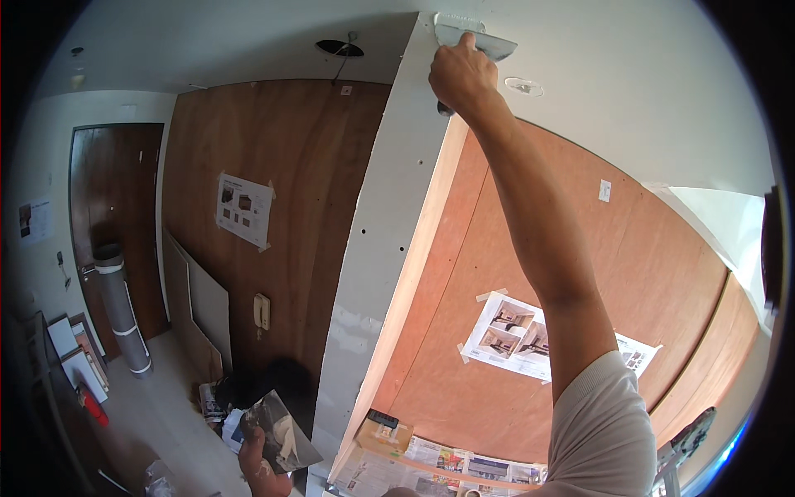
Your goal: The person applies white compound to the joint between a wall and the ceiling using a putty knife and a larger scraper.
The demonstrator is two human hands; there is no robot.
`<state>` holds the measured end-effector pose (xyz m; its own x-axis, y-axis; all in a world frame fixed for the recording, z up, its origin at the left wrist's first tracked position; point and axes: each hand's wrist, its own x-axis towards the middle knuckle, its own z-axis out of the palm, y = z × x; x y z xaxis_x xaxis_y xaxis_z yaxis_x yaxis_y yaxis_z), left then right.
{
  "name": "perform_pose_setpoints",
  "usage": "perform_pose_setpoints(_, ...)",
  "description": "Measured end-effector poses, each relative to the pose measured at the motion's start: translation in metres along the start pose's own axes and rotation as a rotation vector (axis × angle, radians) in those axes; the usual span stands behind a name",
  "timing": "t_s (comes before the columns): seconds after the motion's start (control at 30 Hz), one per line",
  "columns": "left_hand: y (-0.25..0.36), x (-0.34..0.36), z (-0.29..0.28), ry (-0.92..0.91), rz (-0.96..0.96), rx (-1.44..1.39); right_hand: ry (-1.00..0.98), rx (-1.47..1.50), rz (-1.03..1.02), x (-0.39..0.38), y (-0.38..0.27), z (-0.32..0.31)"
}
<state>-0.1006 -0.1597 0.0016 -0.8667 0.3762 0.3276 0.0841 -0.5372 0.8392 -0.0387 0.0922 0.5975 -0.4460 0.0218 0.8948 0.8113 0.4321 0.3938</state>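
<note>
My right hand point(460, 76) is raised high, closed round the handle of a wide metal putty knife point(497, 47). Its blade lies against the white ceiling by the top of a grey board-covered column point(383, 232), where white filler shows. My left hand point(255, 455) is low at the bottom centre-left, gripping a square metal plate point(302, 451) with pale filler point(284, 439) smeared on it.
Wood panels point(290, 141) with taped papers flank the column. Left are a door point(116, 190), a grey roll point(124, 315), leaning boards point(211, 306) and a red cylinder point(93, 406). A newspaper-covered ledge point(439, 455) runs below; part of a ladder point(675, 451) stands right.
</note>
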Motion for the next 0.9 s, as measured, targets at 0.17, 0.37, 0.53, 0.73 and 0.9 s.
perform_pose_setpoints(0.17, -0.032, -0.017, -0.048, 0.045, -0.136, -0.093, -0.059, 0.008, 0.032, -0.027, -0.012, -0.017)
perform_pose_setpoints(0.37, -0.012, -0.019, -0.038, 0.054, -0.08, -0.126, 0.049, 0.022, -0.025, -0.044, -0.013, -0.014)
perform_pose_setpoints(0.53, 0.055, -0.014, 0.002, 0.087, -0.391, -0.657, 0.125, 0.027, -0.047, -0.019, -0.011, -0.002)
perform_pose_setpoints(0.73, 0.033, -0.001, 0.014, 0.099, -0.385, -0.686, 0.016, -0.052, -0.016, 0.022, -0.022, 0.013)
perform_pose_setpoints(0.9, 0.023, 0.0, 0.006, 0.11, -0.383, -0.627, 0.082, -0.039, 0.03, 0.031, -0.025, 0.031)
